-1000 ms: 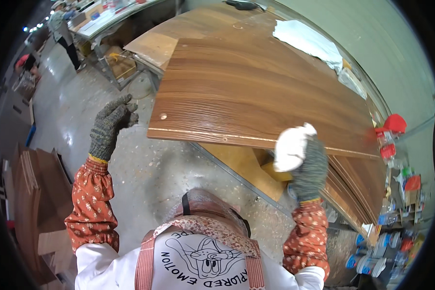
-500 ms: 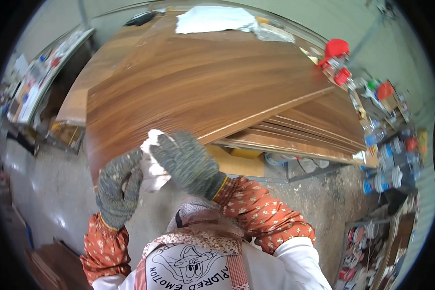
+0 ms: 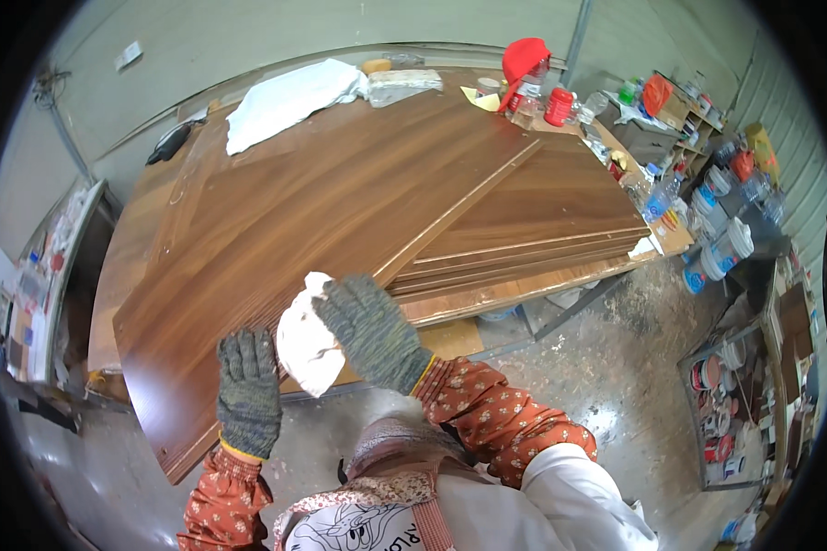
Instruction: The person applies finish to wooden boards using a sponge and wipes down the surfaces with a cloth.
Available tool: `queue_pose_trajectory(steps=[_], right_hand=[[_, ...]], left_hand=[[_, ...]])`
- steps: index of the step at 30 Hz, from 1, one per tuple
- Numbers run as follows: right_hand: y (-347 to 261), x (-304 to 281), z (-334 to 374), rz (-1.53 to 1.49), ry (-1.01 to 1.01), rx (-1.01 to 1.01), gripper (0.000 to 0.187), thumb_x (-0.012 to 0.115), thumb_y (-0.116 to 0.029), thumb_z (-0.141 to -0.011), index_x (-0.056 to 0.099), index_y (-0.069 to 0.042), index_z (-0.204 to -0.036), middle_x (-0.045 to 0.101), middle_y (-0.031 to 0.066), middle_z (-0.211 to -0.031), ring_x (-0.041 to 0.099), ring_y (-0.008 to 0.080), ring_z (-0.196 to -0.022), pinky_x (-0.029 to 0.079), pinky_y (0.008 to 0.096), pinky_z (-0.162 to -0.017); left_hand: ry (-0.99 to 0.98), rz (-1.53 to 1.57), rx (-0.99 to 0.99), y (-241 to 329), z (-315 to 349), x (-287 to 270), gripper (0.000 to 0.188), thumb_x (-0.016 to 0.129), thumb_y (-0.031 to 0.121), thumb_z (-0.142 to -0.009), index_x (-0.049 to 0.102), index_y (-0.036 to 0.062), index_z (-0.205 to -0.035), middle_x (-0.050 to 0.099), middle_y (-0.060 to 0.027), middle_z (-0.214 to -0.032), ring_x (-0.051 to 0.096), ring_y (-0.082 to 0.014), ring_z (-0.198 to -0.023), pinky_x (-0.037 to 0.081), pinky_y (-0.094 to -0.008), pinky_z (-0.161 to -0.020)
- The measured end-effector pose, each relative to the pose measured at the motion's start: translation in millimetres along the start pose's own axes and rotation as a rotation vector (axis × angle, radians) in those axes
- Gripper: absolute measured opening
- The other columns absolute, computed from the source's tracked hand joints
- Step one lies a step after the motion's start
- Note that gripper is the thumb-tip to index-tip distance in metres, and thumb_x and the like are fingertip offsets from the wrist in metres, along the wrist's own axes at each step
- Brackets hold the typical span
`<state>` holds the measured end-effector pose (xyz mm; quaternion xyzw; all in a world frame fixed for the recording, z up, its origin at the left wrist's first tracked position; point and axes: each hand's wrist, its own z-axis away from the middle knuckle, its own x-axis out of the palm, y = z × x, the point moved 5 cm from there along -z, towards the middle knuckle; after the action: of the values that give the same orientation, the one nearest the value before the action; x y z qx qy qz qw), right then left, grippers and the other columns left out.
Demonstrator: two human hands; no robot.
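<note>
A large wood-grain panel [image 3: 340, 174] lies at an angle on top of a stack of similar boards [image 3: 524, 248]. My right hand [image 3: 372, 332], in a grey-green knit glove, grips a crumpled white cloth [image 3: 309, 344] over the panel's near edge. Beside the cloth, my left hand [image 3: 250, 393] wears a matching glove. Its fingers point forward, stretched out over the panel's near-left part, and nothing shows in them. Orange floral sleeves cover both forearms.
A white sheet [image 3: 294, 99] and a wrapped bundle [image 3: 404, 87] lie along the table's far edge. Bottles and a red cap [image 3: 526, 61] crowd the far right corner. Buckets [image 3: 721, 253] stand at the right. A cluttered side table [image 3: 60, 285] is at the left.
My left hand has gone from curled beside the cloth to stretched out over the panel. The cloth hangs more spread from my right hand. The view has turned, showing more of the back wall.
</note>
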<state>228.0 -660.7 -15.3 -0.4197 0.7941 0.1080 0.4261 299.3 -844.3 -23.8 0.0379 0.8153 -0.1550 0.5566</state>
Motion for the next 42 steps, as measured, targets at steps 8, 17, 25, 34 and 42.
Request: queue_pose_trajectory(steps=[8, 17, 25, 34, 42], right_hand=[[8.5, -7.0, 37.4, 0.146, 0.108, -0.316, 0.051, 0.049, -0.028, -0.08, 0.048, -0.012, -0.129, 0.048, 0.0145, -0.132, 0.047, 0.0309, -0.12, 0.027, 0.0532, -0.108], [60.6, -57.6, 82.4, 0.33, 0.088, -0.145, 0.044, 0.051, -0.023, -0.079, 0.055, -0.012, -0.122, 0.055, 0.0133, -0.121, 0.054, 0.0278, -0.107, 0.034, 0.0532, -0.104], [69.7, -51.0, 75.2, 0.298, 0.21, -0.067, 0.047, 0.049, -0.023, -0.082, 0.051, -0.012, -0.127, 0.052, 0.0128, -0.126, 0.052, 0.0284, -0.111, 0.032, 0.0542, -0.105], [168.3, -90.9, 131.3, 0.339, 0.09, 0.14, 0.053, 0.048, -0.028, -0.084, 0.046, -0.014, -0.134, 0.047, 0.0115, -0.136, 0.042, 0.0303, -0.127, 0.019, 0.0523, -0.112], [291.9, -211.5, 201.8, 0.531, 0.145, 0.473, 0.058, 0.066, -0.028, -0.069, 0.052, -0.007, -0.121, 0.053, 0.0144, -0.121, 0.047, 0.0342, -0.116, 0.028, 0.0505, -0.105]], left_hand=[[-0.134, -0.034, 0.102, -36.9, 84.6, -29.0, 0.066, 0.049, -0.003, -0.071, 0.038, -0.0025, -0.136, 0.035, -0.0241, -0.142, 0.028, -0.0441, -0.133, 0.022, -0.0518, -0.111], [-0.065, 0.045, 0.276, -110.7, 92.3, -24.4, 0.061, 0.045, -0.005, -0.075, 0.038, -0.0017, -0.136, 0.041, -0.0218, -0.138, 0.036, -0.0424, -0.129, 0.026, -0.0528, -0.109], [-0.02, -0.057, 0.056, -117.9, -10.6, 16.7, 0.073, 0.049, -0.009, -0.065, 0.039, 0.0019, -0.136, 0.037, -0.0186, -0.142, 0.031, -0.0389, -0.134, 0.024, -0.0484, -0.111], [-0.015, 0.094, 0.376, 34.5, -100.0, 8.3, 0.07, 0.046, -0.008, -0.066, 0.042, 0.0036, -0.136, 0.036, -0.0194, -0.143, 0.03, -0.0389, -0.134, 0.025, -0.0473, -0.111], [-0.048, 0.099, 0.355, 27.2, -108.0, 9.1, 0.073, 0.044, -0.008, -0.062, 0.046, 0.0055, -0.134, 0.039, -0.019, -0.141, 0.031, -0.0369, -0.135, 0.025, -0.0456, -0.111]])
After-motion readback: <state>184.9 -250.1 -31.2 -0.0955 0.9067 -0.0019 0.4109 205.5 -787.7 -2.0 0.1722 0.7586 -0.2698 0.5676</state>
